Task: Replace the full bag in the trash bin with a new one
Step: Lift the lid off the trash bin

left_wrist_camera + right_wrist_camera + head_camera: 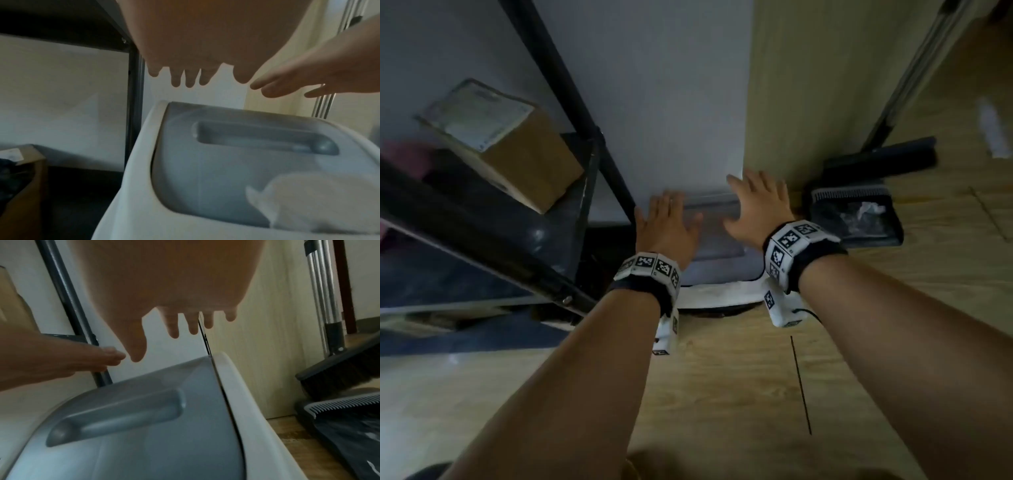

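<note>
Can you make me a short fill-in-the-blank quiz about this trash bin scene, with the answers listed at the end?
1. Both hands, the left hand and the right hand, hover over the bin's ____ lid.
2. The lid sits in a ____ frame.
3. On the shelf to the left stands a cardboard ____.
4. Right of the bin lies a dustpan on the ____ floor.

Answers: grey; white; box; wooden

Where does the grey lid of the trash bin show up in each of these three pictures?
Head: grey lid centre, between and below both hands.
Left wrist: lower right, under the left hand, its recessed handle toward the right.
Right wrist: lower left, under the right hand.
Shared landmark: the bin's white rim.
</note>
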`<control>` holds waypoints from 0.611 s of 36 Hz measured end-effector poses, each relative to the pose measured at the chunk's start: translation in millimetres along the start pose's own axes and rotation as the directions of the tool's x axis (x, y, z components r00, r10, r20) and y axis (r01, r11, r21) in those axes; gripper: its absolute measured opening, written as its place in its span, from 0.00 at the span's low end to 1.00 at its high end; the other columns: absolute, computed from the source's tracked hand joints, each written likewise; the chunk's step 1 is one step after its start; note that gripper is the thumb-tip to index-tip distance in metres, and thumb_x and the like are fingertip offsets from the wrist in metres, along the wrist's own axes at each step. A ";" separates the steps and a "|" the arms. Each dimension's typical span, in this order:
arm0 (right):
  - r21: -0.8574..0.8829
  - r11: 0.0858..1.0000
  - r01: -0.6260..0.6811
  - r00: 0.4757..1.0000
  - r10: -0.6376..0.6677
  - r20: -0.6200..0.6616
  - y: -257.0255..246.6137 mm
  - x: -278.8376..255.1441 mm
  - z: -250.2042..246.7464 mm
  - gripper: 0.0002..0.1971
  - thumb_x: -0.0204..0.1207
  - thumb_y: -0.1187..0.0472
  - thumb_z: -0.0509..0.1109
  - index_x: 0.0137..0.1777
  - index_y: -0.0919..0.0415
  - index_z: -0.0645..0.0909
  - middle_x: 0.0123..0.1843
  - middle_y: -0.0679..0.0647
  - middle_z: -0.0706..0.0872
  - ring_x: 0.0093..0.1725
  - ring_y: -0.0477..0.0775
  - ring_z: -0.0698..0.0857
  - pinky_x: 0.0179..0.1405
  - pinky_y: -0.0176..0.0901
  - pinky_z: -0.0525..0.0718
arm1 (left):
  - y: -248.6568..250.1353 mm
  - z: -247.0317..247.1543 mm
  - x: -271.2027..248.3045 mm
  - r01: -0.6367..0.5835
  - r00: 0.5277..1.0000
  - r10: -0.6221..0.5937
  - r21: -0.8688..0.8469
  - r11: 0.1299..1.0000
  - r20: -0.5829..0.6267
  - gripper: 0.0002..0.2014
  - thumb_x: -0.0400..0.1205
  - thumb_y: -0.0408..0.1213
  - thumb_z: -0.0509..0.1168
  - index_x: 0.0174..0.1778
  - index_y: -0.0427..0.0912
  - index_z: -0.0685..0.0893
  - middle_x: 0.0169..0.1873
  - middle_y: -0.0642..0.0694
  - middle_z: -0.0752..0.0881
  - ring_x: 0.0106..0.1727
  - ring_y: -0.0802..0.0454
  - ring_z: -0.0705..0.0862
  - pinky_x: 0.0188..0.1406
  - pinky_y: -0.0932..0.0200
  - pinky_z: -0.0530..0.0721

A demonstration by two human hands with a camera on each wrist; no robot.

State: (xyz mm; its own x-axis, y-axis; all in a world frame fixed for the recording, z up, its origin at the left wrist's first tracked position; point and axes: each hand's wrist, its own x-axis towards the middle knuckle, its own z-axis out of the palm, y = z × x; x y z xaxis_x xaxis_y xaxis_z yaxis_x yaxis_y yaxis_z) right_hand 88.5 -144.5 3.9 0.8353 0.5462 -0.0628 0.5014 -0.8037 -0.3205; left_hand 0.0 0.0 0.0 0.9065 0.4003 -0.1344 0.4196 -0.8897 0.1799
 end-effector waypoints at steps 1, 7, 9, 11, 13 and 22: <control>-0.009 1.000 0.001 1.000 -0.001 -0.013 0.3 -3.6 2.6 0.41 0.72 0.43 0.67 0.83 0.48 0.55 0.86 0.54 0.52 0.85 0.61 0.48 0.82 0.68 0.45 | -0.7 1.3 -2.9 -0.002 1.000 0.002 -0.001 1.000 -0.021 0.31 0.87 0.56 0.42 0.85 0.46 0.50 0.85 0.46 0.49 0.85 0.46 0.48 0.83 0.40 0.40; -0.106 0.994 -0.012 1.000 0.011 -0.010 -7.5 -43.2 -0.3 0.43 0.72 0.40 0.68 0.83 0.47 0.53 0.86 0.53 0.52 0.85 0.61 0.48 0.82 0.69 0.45 | -1.5 -7.9 -39.0 -0.036 0.997 0.039 0.046 0.998 -0.067 0.33 0.86 0.58 0.43 0.85 0.45 0.48 0.85 0.46 0.47 0.85 0.45 0.47 0.83 0.39 0.41; -0.128 0.992 -0.013 1.000 0.010 -0.025 -12.0 -61.1 -9.8 0.43 0.72 0.37 0.68 0.83 0.47 0.54 0.86 0.54 0.52 0.85 0.61 0.49 0.82 0.69 0.46 | -0.5 -18.4 -55.9 -0.036 0.998 0.040 0.084 0.996 -0.045 0.33 0.86 0.58 0.41 0.85 0.46 0.46 0.85 0.47 0.45 0.85 0.44 0.46 0.83 0.38 0.42; -0.140 0.990 -0.003 0.999 -0.002 -0.036 -17.8 -78.8 -18.8 0.43 0.72 0.36 0.67 0.83 0.47 0.54 0.86 0.54 0.52 0.85 0.61 0.49 0.82 0.69 0.47 | 1.5 -29.9 -73.9 -0.042 0.998 0.046 0.098 0.994 -0.037 0.33 0.86 0.58 0.42 0.85 0.47 0.45 0.85 0.47 0.45 0.85 0.44 0.45 0.83 0.38 0.43; -0.141 0.990 0.003 0.999 -0.010 -0.050 -23.1 -94.0 -26.8 0.42 0.72 0.37 0.67 0.83 0.47 0.54 0.86 0.53 0.51 0.85 0.61 0.49 0.82 0.68 0.46 | 2.8 -38.3 -90.0 -0.059 0.996 0.065 0.098 0.993 -0.059 0.33 0.86 0.57 0.43 0.85 0.47 0.46 0.85 0.47 0.46 0.85 0.45 0.47 0.83 0.38 0.44; -0.127 0.992 0.003 0.990 -0.022 -0.142 -35.2 -141.9 -36.3 0.39 0.71 0.37 0.66 0.80 0.46 0.59 0.82 0.53 0.61 0.83 0.61 0.55 0.81 0.68 0.52 | 0.2 -48.1 -139.1 -0.095 0.985 0.109 0.109 0.989 -0.136 0.33 0.86 0.55 0.48 0.84 0.45 0.49 0.84 0.41 0.52 0.85 0.42 0.52 0.83 0.39 0.49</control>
State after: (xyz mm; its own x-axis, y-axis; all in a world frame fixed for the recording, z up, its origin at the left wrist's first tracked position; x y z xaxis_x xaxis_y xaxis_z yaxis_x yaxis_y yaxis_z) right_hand -39.4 -202.3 58.5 0.8478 0.5243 0.0790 0.5288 -0.8253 -0.1979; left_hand -123.7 -45.3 65.6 0.9448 0.3269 0.0196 0.3243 -0.9422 0.0841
